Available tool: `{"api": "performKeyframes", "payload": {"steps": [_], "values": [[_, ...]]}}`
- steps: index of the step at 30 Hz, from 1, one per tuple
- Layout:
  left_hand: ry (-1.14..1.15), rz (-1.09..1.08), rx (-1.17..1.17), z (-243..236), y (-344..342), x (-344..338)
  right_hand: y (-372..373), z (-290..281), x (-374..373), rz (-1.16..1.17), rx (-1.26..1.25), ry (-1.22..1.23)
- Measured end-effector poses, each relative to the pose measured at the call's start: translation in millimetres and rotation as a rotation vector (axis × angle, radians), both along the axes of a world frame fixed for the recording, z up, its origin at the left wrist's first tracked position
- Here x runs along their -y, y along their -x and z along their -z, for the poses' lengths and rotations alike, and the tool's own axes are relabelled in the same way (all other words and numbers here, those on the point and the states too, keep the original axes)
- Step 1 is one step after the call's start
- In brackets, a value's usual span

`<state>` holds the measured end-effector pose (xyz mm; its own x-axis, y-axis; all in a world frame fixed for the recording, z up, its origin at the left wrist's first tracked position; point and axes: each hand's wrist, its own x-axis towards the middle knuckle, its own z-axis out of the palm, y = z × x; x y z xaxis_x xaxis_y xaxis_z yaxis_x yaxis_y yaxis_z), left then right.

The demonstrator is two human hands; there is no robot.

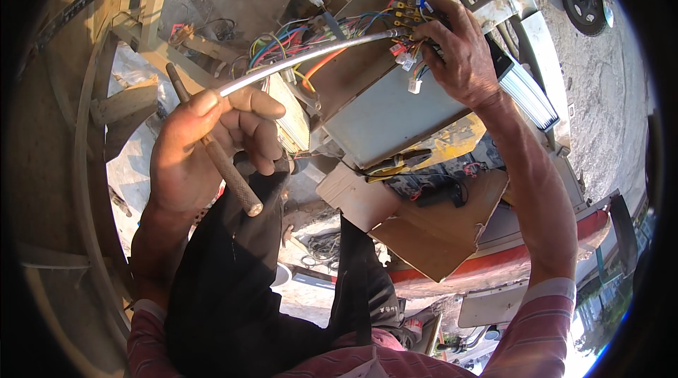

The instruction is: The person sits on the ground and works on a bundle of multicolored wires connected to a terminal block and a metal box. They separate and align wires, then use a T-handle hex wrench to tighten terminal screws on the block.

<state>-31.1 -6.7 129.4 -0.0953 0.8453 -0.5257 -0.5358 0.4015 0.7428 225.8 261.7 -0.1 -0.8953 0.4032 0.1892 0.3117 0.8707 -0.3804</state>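
Note:
My left hand (226, 131) is closed around a brownish metal rod (232, 179) with a knurled end, which lies slantwise across the palm. Thumb and forefinger of that hand also pinch one end of a silvery, curved cable (304, 60). The cable runs up and right to a cluster of wire connectors (402, 21), in red, white, blue and yellow. Around that cluster my right hand (459, 50) is curled, fingertips against the connectors; the exact grip is partly hidden. Multicoloured wires (282, 40) trail leftward from it.
Below the connectors is a grey metal box (388, 113). Pliers (399, 161) and a torn cardboard piece (441, 226) lie nearer me. A finned metal unit (530, 99) stands by the pale frame (544, 46) at right. Wooden framing (85, 117) borders the left; a wheel (585, 2) is far right.

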Motion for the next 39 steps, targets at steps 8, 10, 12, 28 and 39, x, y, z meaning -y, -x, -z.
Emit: {"api": "performKeyframes", "payload": {"steps": [8,10,12,28,39], "values": [[0.048,0.061,-0.169,-6.9,-0.3,-0.2,-0.4,-6.3,-0.9,-0.019,0.039,0.096],[0.086,0.069,-0.21,-10.5,0.1,-0.8,-0.5,-6.3,-1.2,-0.021,0.036,0.108],[0.118,0.08,-0.275,-14.3,-1.0,-1.2,-0.7,-6.0,-1.3,-0.02,0.024,0.11],[0.02,-0.252,-0.153,12.1,3.6,5.4,0.5,-11.3,-1.1,-0.036,0.115,0.091],[-0.175,-0.267,-0.263,13.3,-0.4,13.9,3.4,-5.0,-1.2,-0.014,0.085,0.043]]}}
